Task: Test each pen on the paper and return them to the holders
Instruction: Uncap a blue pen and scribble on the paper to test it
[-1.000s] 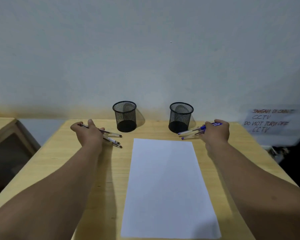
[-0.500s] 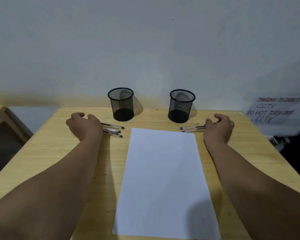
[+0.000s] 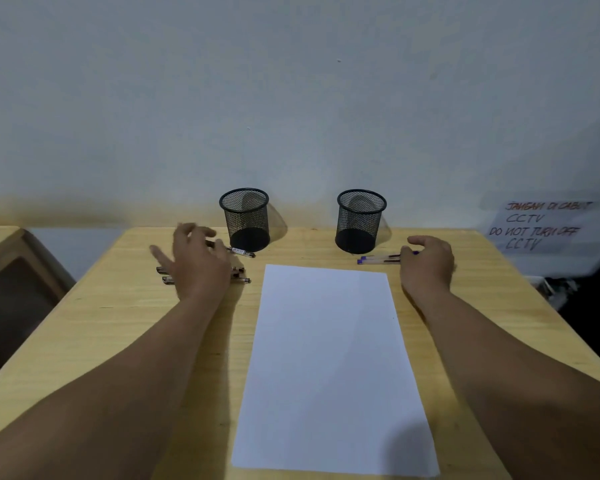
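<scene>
A blank white paper lies in the middle of the wooden table. Two black mesh holders stand at the back, the left holder and the right holder; both look empty. Dark pens lie left of the paper, partly under my left hand, which hovers over them with fingers spread and holds nothing. Blue pens lie right of the paper's top corner. My right hand rests over their far ends with loosely curved fingers; whether it grips one is hidden.
A handwritten CCTV notice hangs on the wall at right. Another wooden piece of furniture stands to the left of the table. The wall runs right behind the holders.
Both hands have let go of their pen bundles, which now lie on the table. The left hand has lifted and spread its fingers; the right hand has pulled back slightly.
</scene>
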